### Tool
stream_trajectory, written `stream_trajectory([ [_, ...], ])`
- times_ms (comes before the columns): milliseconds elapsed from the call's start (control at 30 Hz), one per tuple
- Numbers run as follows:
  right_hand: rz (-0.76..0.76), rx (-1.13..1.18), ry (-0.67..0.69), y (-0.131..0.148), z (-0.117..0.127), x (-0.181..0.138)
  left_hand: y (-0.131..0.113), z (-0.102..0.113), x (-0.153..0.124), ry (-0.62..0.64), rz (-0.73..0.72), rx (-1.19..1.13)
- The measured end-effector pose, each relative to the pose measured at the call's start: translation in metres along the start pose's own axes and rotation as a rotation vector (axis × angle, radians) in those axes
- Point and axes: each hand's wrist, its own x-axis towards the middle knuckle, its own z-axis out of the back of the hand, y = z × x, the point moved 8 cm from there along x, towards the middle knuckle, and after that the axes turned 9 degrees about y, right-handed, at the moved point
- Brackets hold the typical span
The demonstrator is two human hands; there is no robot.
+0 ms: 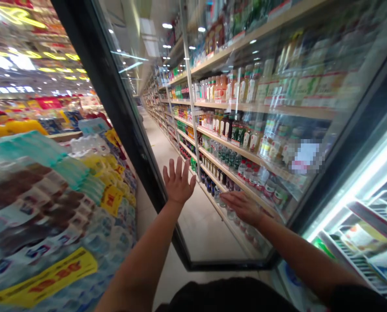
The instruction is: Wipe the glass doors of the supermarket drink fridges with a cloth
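Note:
A glass door point(209, 242) in a black frame stands swung out in front of me. My left hand point(178, 182) is raised at the glass, near the left side of the frame, palm forward and fingers spread. It holds nothing and looks to be against the pane. Lower and to the right, my right hand point(242, 207) has its fingers stretched out together, pointing left. Nothing shows in it, and whether it touches the glass I cannot tell. Shelves of bottled drinks point(232, 130) show through the pane.
At the left are stacked packs of bottles point(47, 208) with a yellow price sign point(47, 277). To the right is a lit refrigerated cabinet with wire shelves point(359, 255) of packaged goods. A tiled aisle floor point(156, 134) runs away behind the door.

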Motion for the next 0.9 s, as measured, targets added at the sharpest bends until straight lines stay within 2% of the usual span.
stream_trajectory([
  [100,-0.171,-0.052,-0.074,-0.034,0.025,-0.007,0.000,0.000,-0.001,-0.002,-0.002,-0.001],
  [167,-0.228,-0.082,-0.108,-0.043,0.035,-0.014,-0.001,0.001,-0.001,-0.009,-0.009,-0.002],
  [300,-0.142,-0.102,-0.060,-0.038,0.042,-0.028,-0.004,0.005,0.000,-0.031,-0.023,0.009],
  [367,-0.132,-0.120,-0.066,-0.048,0.053,-0.032,-0.004,0.005,0.000,-0.027,-0.020,0.005],
  [433,-0.225,-0.172,-0.168,-0.073,0.074,-0.034,-0.002,0.004,-0.001,-0.019,-0.008,-0.017],
  [500,-0.361,-0.242,-0.325,-0.096,0.098,-0.040,0.000,0.002,-0.002,-0.014,0.006,-0.034],
  [567,-0.462,-0.298,-0.430,-0.108,0.109,-0.048,-0.001,0.003,-0.002,-0.016,0.006,-0.027],
  [733,-0.489,-0.347,-0.409,-0.110,0.105,-0.046,-0.004,0.008,-0.001,-0.025,-0.010,0.004],
  [900,-0.604,-0.345,-0.584,-0.134,0.138,-0.020,-0.007,0.014,0.001,-0.048,-0.017,-0.008],
])
